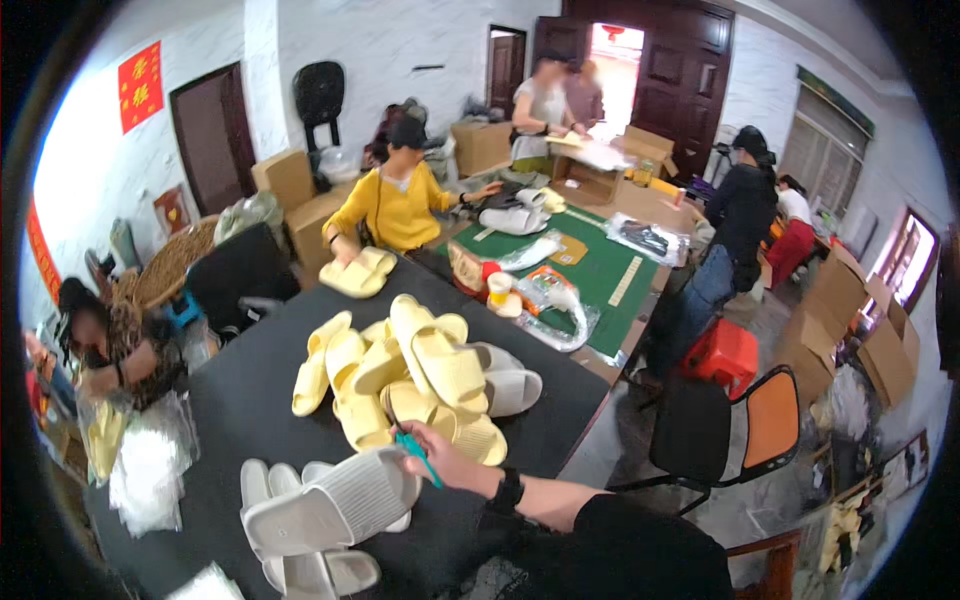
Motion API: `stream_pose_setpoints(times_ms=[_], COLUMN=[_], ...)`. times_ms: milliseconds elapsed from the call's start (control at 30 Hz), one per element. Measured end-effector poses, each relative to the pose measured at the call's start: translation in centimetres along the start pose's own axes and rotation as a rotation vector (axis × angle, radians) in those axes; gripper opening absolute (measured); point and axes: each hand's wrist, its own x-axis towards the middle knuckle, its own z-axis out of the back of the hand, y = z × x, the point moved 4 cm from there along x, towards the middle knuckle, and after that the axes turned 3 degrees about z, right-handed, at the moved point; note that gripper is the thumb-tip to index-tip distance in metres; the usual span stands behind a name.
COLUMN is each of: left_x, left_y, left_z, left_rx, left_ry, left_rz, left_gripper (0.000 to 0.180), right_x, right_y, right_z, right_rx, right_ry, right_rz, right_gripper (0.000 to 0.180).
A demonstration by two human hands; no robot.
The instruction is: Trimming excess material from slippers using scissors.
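My right hand comes in from the lower right with a black band on its wrist. Its fingers are closed around a slim teal-handled tool; its exact kind is too small to tell. Right beside those fingers lies the strap of a grey slipper, which rests tilted on more grey slippers. I cannot tell whether the hand touches it. Just beyond is a heap of yellow slippers, with a grey pair at its right side. My left hand is out of view.
The black table meets a green mat holding bagged items. A person in yellow touches yellow slippers across the table. Clear plastic bags lie at left. Chairs, a red stool and cartons stand right.
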Motion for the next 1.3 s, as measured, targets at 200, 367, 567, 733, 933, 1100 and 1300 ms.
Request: stream_pose_setpoints(times_ms=[200, 367, 567, 733, 933, 1100, 1300], left_x=[3.8, 4.6, 4.7, 4.7, 5.0, 5.5, 7.6], left_y=[0.7, 0.2, 0.6, 1.0, 0.0, -0.2, 0.6], left_z=[-2.9, -4.3, -4.4, -5.7, -8.6, -10.0, -12.8], left_rx=[-0.87, -0.82, -0.829, -0.893, -0.908, -0.871, -0.844], left_ry=[0.047, 0.157, 0.225, 0.248, 0.393, 0.351, 0.356], left_rz=[0.351, 0.318, 0.37, 0.472, 0.44, 0.541, 0.56], left_gripper=[0.046, 0.04, 0.034, 0.03, 0.026, 0.025, 0.028], right_x=[0.1, -0.2, -0.6, -1.0, -1.9, -3.7, -4.6], right_y=[2.8, 2.8, 0.7, 0.8, -0.9, -3.4, -5.3], right_z=[0.5, 0.3, 1.4, 0.1, -2.3, -1.9, 0.3], right_rx=[-0.332, -0.399, -0.206, -0.224, -0.344, -0.216, -0.164], right_ry=[0.144, 0.149, 0.165, 0.232, 0.348, 0.243, 0.107], right_rz=[0.009, 0.031, -0.17, -0.224, -0.228, -0.302, -0.322], right_gripper=[0.053, 0.048, 0.046, 0.046, 0.044, 0.042, 0.042])
